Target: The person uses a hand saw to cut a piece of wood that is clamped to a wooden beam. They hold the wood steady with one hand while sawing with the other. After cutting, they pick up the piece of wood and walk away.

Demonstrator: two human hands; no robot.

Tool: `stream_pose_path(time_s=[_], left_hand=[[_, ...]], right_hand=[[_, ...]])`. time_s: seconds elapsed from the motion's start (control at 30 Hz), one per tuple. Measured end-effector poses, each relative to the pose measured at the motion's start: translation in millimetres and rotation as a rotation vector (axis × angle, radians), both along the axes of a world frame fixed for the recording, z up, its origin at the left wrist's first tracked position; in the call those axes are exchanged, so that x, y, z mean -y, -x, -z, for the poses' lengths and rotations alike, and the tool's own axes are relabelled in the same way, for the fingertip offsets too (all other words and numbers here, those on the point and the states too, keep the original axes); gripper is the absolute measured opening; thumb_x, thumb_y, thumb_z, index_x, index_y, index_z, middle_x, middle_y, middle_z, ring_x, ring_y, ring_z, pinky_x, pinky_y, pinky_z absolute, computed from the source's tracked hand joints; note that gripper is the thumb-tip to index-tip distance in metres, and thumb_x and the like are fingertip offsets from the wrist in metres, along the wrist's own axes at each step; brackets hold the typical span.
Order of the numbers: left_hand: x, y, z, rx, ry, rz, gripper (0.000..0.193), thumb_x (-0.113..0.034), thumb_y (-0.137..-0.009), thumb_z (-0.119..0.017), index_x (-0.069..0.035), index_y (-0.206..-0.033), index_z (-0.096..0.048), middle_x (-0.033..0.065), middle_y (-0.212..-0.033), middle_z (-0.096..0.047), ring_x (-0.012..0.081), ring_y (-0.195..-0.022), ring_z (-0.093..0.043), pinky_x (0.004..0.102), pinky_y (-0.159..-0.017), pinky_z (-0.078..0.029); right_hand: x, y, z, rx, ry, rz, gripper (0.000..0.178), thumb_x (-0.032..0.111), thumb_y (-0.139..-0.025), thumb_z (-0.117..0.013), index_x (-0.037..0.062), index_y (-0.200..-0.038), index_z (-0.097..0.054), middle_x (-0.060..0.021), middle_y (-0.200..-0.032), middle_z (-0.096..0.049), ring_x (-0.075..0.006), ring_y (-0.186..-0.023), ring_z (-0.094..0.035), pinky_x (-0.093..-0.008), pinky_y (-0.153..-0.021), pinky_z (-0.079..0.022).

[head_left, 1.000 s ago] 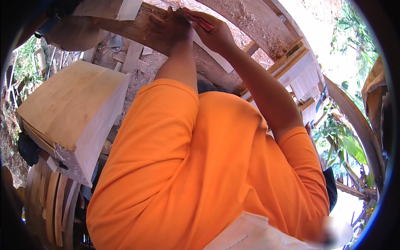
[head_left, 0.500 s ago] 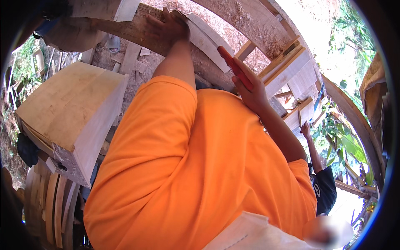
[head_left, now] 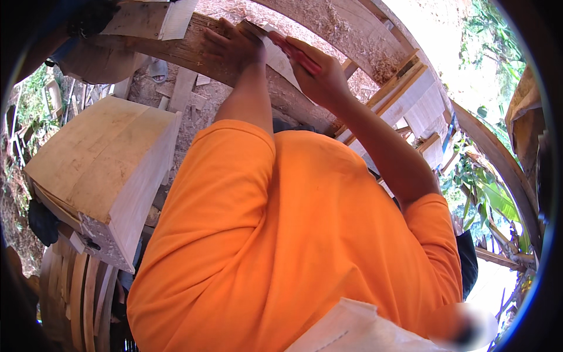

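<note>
My left hand [head_left: 236, 49] lies palm down with fingers apart on a long wooden plank [head_left: 193, 44], holding nothing that I can see. By its thumb side, the end of a dark flat strip [head_left: 253, 29] shows on the wood. My right hand [head_left: 324, 79] is closed round a slim red tool [head_left: 305, 60], its kind unclear. The tool's front end reaches toward the dark strip; whether they touch, I cannot tell. A pale board [head_left: 282, 66] runs just below the tool.
A pale wooden box [head_left: 99, 158] stands at the left, above a stack of curved boards [head_left: 79, 293]. Wood shavings [head_left: 387, 70] lie on the far plank. Wooden frame pieces [head_left: 404, 88] stand at right. Part of another person's arm [head_left: 35, 50] shows at upper left, a dark shirt [head_left: 467, 264] at right.
My right hand has moved up and left with the red tool, bringing it close to my left hand. The left hand stays on the plank. At right, the other person's raised arm is now out of sight.
</note>
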State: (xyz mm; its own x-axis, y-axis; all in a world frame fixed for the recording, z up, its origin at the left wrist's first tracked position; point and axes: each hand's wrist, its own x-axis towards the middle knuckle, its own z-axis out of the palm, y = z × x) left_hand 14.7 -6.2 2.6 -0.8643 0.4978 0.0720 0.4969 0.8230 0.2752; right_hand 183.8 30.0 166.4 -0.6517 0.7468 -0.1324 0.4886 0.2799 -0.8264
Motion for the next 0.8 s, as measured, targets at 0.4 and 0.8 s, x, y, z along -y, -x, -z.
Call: stream_pose_path(time_s=[0.4,0.8], left_hand=[[-6.8,-4.7,-16.8,0.036,0.077,-0.027,0.066,-0.042,-0.102,-0.04,-0.006,-0.157,-0.033,0.0259,-0.164,-0.017,0.0471,-0.152,-0.018,0.0677,-0.119,-0.011],[-2.5,-3.2,-13.8,-0.004,0.049,0.009,0.068,-0.048,-0.101,-0.038,-0.01,-0.157,-0.032,0.0282,-0.164,-0.013,0.0515,-0.152,-0.011,0.0722,-0.118,-0.007]], right_hand=[[18.9,-30.4,53.9,-0.079,0.062,-0.023,0.056,0.022,-0.095,-0.068,0.0229,-0.148,-0.05,-0.0192,-0.118,-0.07,-0.0407,-0.109,-0.067,-0.0454,-0.09,-0.053],[21.6,-75.4,-131.1,0.212,0.276,-0.125,0.051,0.018,-0.094,-0.069,0.0133,-0.143,-0.055,-0.0207,-0.101,-0.072,-0.0385,-0.092,-0.071,-0.0407,-0.077,-0.055]])
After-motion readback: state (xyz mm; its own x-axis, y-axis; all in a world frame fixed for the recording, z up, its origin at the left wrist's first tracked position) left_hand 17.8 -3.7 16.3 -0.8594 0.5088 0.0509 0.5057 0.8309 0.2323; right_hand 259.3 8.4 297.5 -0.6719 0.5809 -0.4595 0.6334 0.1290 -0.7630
